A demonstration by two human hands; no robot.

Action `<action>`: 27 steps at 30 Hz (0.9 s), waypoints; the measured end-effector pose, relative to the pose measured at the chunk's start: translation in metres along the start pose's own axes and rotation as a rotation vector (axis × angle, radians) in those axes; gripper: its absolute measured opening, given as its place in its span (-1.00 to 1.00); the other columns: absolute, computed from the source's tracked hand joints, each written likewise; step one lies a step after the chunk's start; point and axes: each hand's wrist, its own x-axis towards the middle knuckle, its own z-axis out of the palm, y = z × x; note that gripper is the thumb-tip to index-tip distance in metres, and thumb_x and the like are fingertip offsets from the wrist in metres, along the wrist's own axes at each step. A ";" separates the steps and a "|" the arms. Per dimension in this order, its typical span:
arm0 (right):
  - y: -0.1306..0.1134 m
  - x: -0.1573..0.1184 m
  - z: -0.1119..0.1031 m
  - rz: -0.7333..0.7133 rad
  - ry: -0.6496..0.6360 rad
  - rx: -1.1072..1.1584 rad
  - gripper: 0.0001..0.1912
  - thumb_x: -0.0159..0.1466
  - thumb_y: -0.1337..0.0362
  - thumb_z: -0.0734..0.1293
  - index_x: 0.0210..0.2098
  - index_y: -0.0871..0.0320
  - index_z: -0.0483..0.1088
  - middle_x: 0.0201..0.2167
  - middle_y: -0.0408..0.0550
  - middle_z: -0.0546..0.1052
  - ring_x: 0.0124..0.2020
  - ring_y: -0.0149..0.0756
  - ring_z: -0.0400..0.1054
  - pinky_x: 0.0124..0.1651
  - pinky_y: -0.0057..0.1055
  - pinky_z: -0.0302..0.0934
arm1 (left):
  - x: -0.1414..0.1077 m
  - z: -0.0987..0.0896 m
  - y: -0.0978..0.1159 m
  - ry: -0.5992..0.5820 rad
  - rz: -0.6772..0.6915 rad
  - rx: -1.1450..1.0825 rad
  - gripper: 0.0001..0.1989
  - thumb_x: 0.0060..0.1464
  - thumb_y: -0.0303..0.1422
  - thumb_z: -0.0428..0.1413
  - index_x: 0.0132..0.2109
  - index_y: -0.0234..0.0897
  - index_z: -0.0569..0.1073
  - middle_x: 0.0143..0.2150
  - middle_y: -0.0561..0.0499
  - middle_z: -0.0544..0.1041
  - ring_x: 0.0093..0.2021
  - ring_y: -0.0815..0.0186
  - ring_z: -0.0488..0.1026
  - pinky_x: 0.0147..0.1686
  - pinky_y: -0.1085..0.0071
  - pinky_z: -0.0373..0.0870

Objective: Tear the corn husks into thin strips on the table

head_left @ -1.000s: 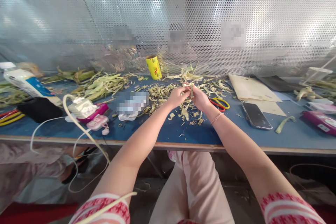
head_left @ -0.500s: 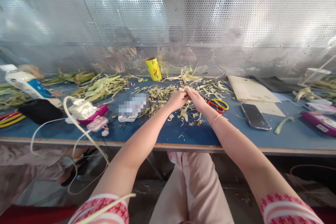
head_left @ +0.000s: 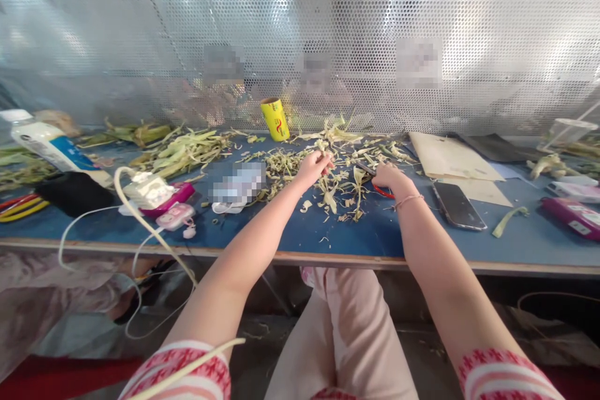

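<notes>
My left hand (head_left: pixel 315 169) is over the heap of plant trimmings (head_left: pixel 285 164), its fingers curled together. Whatever lies between those fingers is too small to make out. My right hand (head_left: pixel 392 176) is closed over the handles of a pair of scissors (head_left: pixel 383 191). Part of the red handle shows below the fingers, while the yellow one is covered. The dark blades point left toward the pale, dry-looking trimmings. Loose peelings (head_left: pixel 329 195) are scattered on the blue tabletop (head_left: pixel 347 240) between my two hands.
A yellow tube (head_left: pixel 275 120) stands by the perforated metal screen (head_left: pixel 365 56). Long green stalks (head_left: pixel 192 151) lie left. A phone (head_left: pixel 458 205) and brown card (head_left: pixel 452 159) lie right. A white cable (head_left: pixel 154 231) hangs over the front edge near a purple device (head_left: pixel 169 199).
My hands were together over the trimmings and have come apart. The right hand moved right onto the scissors, which lay on the table before; the left hand shifted slightly left.
</notes>
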 end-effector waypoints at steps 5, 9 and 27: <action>0.005 0.002 -0.001 0.076 -0.089 0.014 -0.22 0.00 0.24 0.41 0.18 0.41 0.22 0.11 0.42 0.33 -0.06 -0.02 0.42 -0.20 -0.31 0.35 | 0.004 -0.004 -0.003 0.171 0.057 0.056 -0.84 0.19 -0.27 0.06 -0.24 -0.29 0.37 -0.31 -0.05 0.60 -0.58 0.46 0.34 -0.54 0.50 0.25; 0.011 0.002 -0.008 0.139 -0.230 0.030 -0.35 0.00 0.26 0.43 0.08 0.37 0.35 -0.13 0.27 0.52 -0.21 -0.08 0.48 -0.31 -0.34 0.34 | 0.005 -0.010 -0.005 0.235 0.088 0.187 -0.83 0.18 -0.26 0.06 -0.20 -0.28 0.40 -0.32 -0.05 0.61 -0.59 0.43 0.32 -0.52 0.47 0.24; -0.029 -0.022 -0.006 -0.263 0.428 0.289 -0.33 0.19 -0.04 0.27 0.17 0.22 0.18 -0.01 0.22 0.49 0.02 0.07 0.36 0.01 -0.14 0.22 | 0.010 -0.034 -0.009 0.473 0.106 0.612 -0.77 0.15 -0.37 0.01 -0.21 -0.26 0.57 -0.30 -0.07 0.64 -0.18 0.16 0.53 -0.08 0.26 0.33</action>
